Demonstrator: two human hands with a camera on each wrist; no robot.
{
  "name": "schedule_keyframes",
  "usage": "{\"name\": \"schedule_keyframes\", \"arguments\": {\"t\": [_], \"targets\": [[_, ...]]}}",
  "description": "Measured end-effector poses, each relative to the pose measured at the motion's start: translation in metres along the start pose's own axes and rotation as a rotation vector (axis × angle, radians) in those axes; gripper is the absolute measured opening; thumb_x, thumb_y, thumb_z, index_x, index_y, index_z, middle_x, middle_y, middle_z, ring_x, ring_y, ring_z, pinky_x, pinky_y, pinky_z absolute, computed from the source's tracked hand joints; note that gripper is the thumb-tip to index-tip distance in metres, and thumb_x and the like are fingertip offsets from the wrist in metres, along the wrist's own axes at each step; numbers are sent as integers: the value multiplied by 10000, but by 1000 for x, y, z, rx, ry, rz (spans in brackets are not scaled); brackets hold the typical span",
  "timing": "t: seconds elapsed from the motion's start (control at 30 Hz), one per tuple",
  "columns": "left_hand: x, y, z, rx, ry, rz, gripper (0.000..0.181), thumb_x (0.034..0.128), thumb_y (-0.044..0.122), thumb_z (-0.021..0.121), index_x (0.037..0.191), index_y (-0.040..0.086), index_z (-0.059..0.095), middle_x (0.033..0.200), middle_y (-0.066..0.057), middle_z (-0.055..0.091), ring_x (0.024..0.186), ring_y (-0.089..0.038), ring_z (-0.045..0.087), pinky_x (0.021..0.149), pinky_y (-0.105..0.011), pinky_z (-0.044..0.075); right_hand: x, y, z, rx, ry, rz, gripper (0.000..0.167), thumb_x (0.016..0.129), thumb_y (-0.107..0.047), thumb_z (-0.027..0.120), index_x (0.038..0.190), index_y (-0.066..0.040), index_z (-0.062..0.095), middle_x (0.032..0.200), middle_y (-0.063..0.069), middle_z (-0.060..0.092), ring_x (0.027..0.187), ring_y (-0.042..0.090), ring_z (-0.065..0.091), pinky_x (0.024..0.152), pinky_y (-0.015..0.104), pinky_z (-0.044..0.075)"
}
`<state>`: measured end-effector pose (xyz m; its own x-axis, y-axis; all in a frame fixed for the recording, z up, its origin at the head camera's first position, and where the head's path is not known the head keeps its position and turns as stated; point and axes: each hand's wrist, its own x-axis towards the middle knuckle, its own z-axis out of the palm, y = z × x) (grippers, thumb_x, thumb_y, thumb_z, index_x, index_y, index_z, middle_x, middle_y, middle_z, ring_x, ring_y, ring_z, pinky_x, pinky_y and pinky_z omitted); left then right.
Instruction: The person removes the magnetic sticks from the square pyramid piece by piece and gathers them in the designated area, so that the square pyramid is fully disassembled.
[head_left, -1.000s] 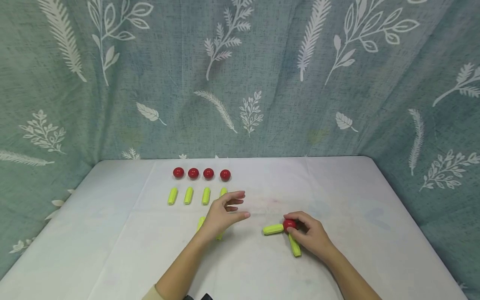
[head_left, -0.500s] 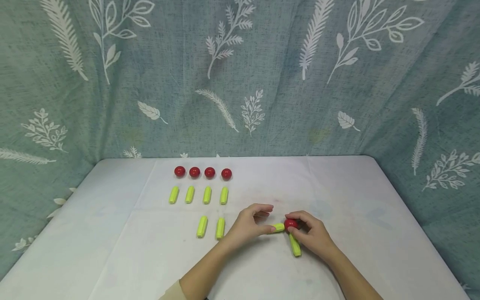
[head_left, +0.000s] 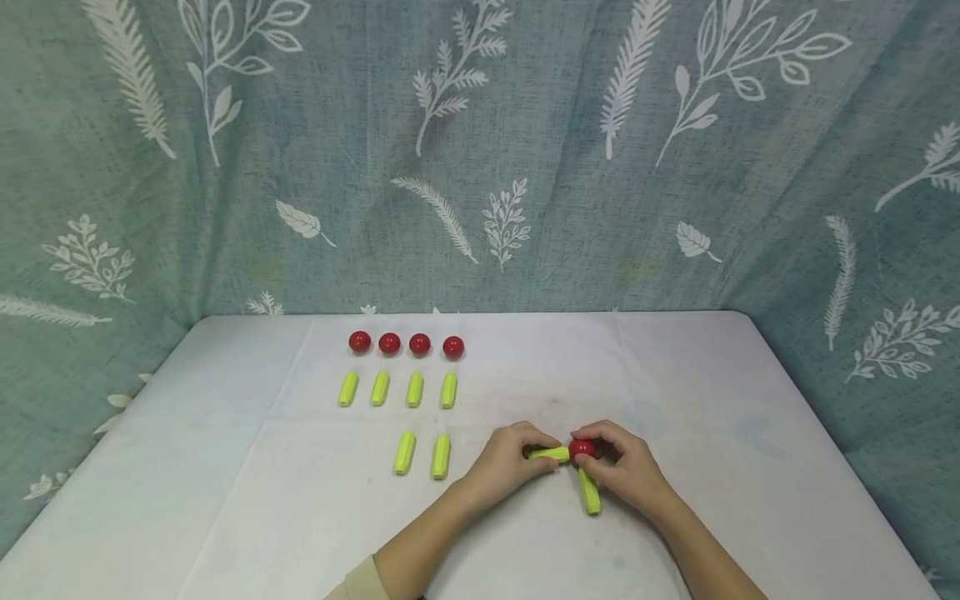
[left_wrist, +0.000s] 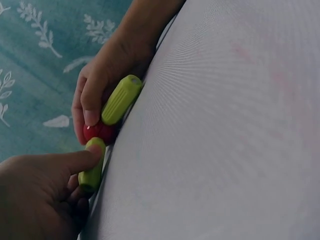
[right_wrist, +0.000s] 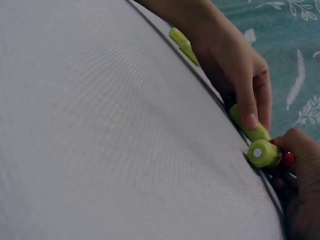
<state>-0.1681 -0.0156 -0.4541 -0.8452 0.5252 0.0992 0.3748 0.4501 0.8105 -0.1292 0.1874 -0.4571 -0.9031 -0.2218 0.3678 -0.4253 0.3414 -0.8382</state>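
Note:
A red ball sits on the white table at right of centre, pinched between the thumb and fingers of my right hand. Two yellow-green ribbed rods meet it. The left-pointing rod is gripped by my left hand, thumb on the near side and fingers beyond. Toward me extends the second rod, which no hand holds. In the left wrist view that second rod rises from the ball. The right wrist view shows its end with a round silvery spot.
Several red balls stand in a row near the table's back edge. Below them lies a row of several yellow-green rods. Two more rods lie nearer, left of my left hand. A patterned green curtain hangs behind the table.
My left hand has moved right, from beside the loose rods to the left-pointing rod, and its fingers have closed on it. The right hand stays on the ball.

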Motion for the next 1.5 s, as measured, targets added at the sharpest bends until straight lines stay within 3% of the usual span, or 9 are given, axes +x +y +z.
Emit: {"name": "schedule_keyframes", "arguments": {"t": [0.27, 0.47, 0.67, 0.87, 1.17, 1.27, 1.4, 1.5], "targets": [[-6, 4, 0, 8, -30, -17, 211, 837, 190, 719, 1036, 121, 734, 926, 69, 649, 838, -21, 548, 727, -184, 459, -2, 16, 1, 13, 11, 29, 273, 774, -3, 744, 1034, -52, 676, 993, 82, 662, 846, 63, 574, 717, 214, 515], [-14, 6, -5, 25, 50, -20, 202, 829, 175, 726, 1024, 121, 726, 947, 55, 657, 878, -48, 564, 774, -213, 472, -1, 18, 0, 45, 57, 64, 265, 788, 3, 732, 1039, -41, 659, 991, 95, 629, 785, 60, 529, 659, 179, 480], [-18, 13, -12, -88, 97, -18, 239, 857, 182, 700, 1091, 136, 683, 1000, 60, 636, 895, -72, 555, 796, -227, 481, 0, 19, 1, 40, 70, 70, 284, 802, -39, 734, 1069, -54, 638, 1013, 89, 614, 789, 52, 528, 660, 175, 485], [-24, 15, -20, -131, 130, -59, 324, 855, 124, 691, 1174, 118, 634, 1054, 35, 627, 952, -107, 567, 826, -223, 490, 0, 18, 3, 25, 93, 50, 262, 797, -31, 735, 1047, -52, 660, 1001, 75, 614, 783, 55, 534, 655, 178, 486], [-40, 4, -43, -148, 194, -102, 360, 836, 87, 698, 1192, 121, 652, 1027, -3, 628, 843, -125, 578, 750, -209, 506, 0, -13, 2, -31, 106, 64, 262, 757, 34, 744, 997, 46, 640, 967, 139, 602, 739, 81, 525, 624, 179, 483], [-46, 1, -51, -130, 196, -121, 387, 837, 81, 694, 1220, 109, 641, 1013, 7, 614, 838, -126, 573, 744, -207, 504, -2, 0, 3, -30, 109, 82, 264, 767, -35, 762, 1006, -13, 652, 984, 88, 607, 750, 84, 527, 629, 183, 485], [-55, -3, -64, -117, 249, -143, 400, 824, 53, 705, 1216, 112, 649, 995, 19, 609, 848, -134, 572, 747, -209, 501, -2, 13, 6, -45, 123, 88, 272, 763, -72, 776, 1007, -61, 655, 987, 47, 610, 752, 99, 526, 627, 183, 480], [-61, -7, -74, -118, 305, -162, 396, 811, 32, 715, 1195, 114, 663, 988, 28, 611, 844, -123, 575, 744, -204, 500, 0, -2, 5, -70, 130, 76, 275, 744, -8, 771, 990, -9, 647, 964, 91, 614, 727, 120, 522, 612, 184, 473]]}}
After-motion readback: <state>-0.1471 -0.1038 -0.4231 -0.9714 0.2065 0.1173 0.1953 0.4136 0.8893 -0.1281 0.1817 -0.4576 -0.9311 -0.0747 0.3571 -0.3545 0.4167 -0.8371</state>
